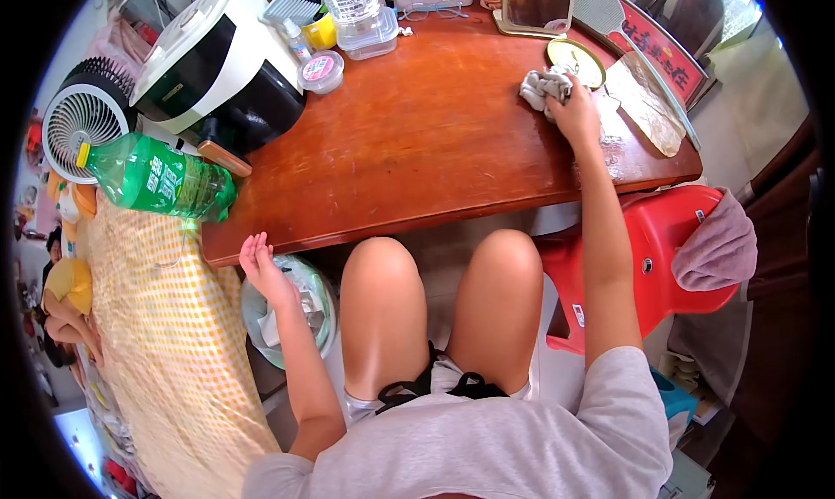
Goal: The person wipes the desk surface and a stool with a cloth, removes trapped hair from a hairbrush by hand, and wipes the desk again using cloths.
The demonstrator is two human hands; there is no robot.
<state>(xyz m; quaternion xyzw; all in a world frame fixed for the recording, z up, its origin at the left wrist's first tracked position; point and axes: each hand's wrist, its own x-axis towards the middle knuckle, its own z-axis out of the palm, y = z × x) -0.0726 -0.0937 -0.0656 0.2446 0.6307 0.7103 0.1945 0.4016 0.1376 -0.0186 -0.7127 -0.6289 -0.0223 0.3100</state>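
Note:
My right hand (577,115) grips a crumpled grey-white cloth (544,87) against the table top, toward the far right of the brown wooden table (409,125). Just beyond the cloth lies a round, yellowish shallow dish (581,54). A flattened brown paper piece (648,103) rests to the right of that hand, and the wood beside it looks shiny. My left hand (263,264) holds nothing; its fingers are stretched out near the table's front left edge, above a lined waste bin (300,308).
A black-and-white air fryer (248,69), a fan (85,125) and a green bottle (161,177) crowd the left. Jars and a round tub (322,71) stand at the back, with a framed mirror (537,3) behind. A red stool (648,264) carries a mauve towel (715,242).

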